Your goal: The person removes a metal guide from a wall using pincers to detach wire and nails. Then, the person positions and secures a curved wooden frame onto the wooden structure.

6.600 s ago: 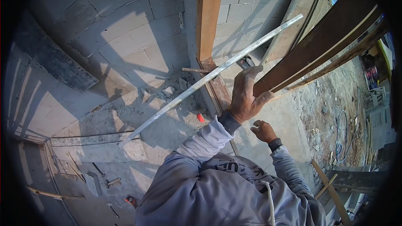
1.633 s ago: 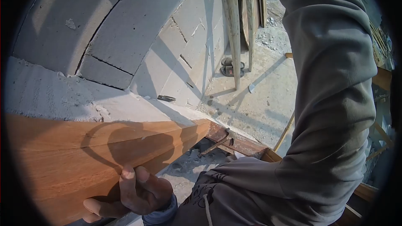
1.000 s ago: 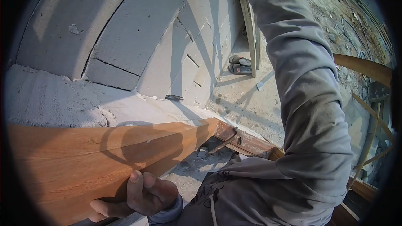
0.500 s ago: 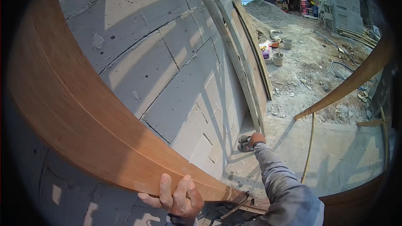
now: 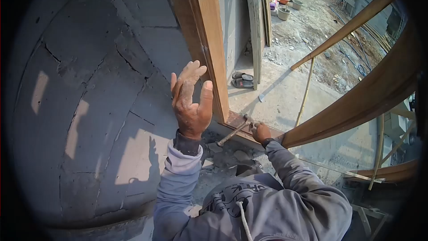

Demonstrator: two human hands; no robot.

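My left hand (image 5: 191, 100) is raised with its fingers apart, holding nothing, beside the upright brown wooden frame post (image 5: 207, 40). Low down, my right hand (image 5: 261, 132) is closed, its fingers curled by the head of a hammer (image 5: 232, 134). Whether it grips the hammer or something small is hidden. The hammer lies across the reddish bottom sill (image 5: 236, 119) between the posts, its handle pointing toward me. On the right rises a second wooden post (image 5: 343, 109), curved by the lens.
A grey block wall (image 5: 89, 107) fills the left side. Dark sandals (image 5: 243, 79) lie on the concrete beyond the sill, near leaning boards (image 5: 255, 27). A slanting wooden brace (image 5: 343, 29) and a thin stick (image 5: 305, 91) cross the right. Buckets (image 5: 284, 13) stand farther out.
My left hand has let go of the wooden post and is lifted open beside it. My right hand has drawn back from near the sandals to the hammer. The view has shifted.
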